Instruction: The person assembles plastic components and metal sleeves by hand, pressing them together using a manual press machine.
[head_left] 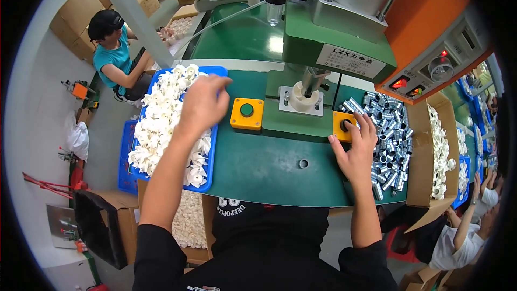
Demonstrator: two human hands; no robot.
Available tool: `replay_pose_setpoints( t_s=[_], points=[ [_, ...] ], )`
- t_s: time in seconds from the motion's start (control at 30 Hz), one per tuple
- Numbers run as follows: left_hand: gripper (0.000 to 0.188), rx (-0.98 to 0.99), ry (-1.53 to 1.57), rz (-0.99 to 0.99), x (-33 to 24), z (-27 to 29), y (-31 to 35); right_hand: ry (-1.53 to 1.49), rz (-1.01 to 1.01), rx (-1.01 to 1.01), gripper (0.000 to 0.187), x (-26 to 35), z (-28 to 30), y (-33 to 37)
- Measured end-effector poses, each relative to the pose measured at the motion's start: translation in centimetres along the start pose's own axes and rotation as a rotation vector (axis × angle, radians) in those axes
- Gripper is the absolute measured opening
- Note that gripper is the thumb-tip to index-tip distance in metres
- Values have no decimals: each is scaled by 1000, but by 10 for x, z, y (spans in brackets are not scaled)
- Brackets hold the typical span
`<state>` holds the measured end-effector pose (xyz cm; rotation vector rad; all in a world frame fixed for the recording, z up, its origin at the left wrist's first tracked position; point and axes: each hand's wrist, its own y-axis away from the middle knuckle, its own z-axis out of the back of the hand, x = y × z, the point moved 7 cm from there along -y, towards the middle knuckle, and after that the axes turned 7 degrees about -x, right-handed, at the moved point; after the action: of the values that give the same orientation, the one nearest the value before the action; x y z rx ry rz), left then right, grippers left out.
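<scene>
My left hand [206,102] hovers at the right side of a blue tray [216,129] heaped with white plastic fittings [167,99]. Its index finger points right, the other fingers are loosely bent, and nothing shows in them. To its right is a yellow box with a green push button [246,110]. My right hand [356,148] is open, thumb spread, its fingertips at the black push button [345,125] on a second yellow box. Between the hands, a white round fitting [303,99] sits on the metal plate of a green press [299,121], under its ram [312,82].
A loose metal ring [304,164] lies on the green bench. Metal sleeves [389,140] are piled right of my right hand, beside a cardboard box [419,156] of white fittings. An orange control box [431,37] overhangs the right. A person [116,56] sits at far left; others work at right.
</scene>
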<state>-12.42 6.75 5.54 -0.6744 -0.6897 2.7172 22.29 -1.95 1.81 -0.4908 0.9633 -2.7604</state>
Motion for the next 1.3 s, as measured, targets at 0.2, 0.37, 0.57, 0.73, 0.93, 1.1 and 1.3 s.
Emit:
replay_pose_setpoints(
  t_s=[0.2,0.37,0.57,0.73,0.93,1.1,1.3],
  points=[
    [33,174,-510,151,72,-23,-14,-68,-45,-18,47,1,-1,0],
    [33,252,-482,173,90,-35,-9,-135,-65,-26,45,5,-4,-6],
    [31,195,-323,152,76,-22,-5,-269,-36,-67,45,24,-9,-27],
    [28,40,106,279,33,4,-7,-703,-190,-123,53,47,-16,-71],
    [33,-18,653,431,-16,-24,-6,-647,-272,-43,43,66,-27,-109],
    [33,-82,991,410,-64,-57,-13,-427,-162,-117,41,55,-12,-101],
    [35,-148,773,239,-95,-72,-14,-237,-294,-296,36,-35,66,-71]
  ],
)
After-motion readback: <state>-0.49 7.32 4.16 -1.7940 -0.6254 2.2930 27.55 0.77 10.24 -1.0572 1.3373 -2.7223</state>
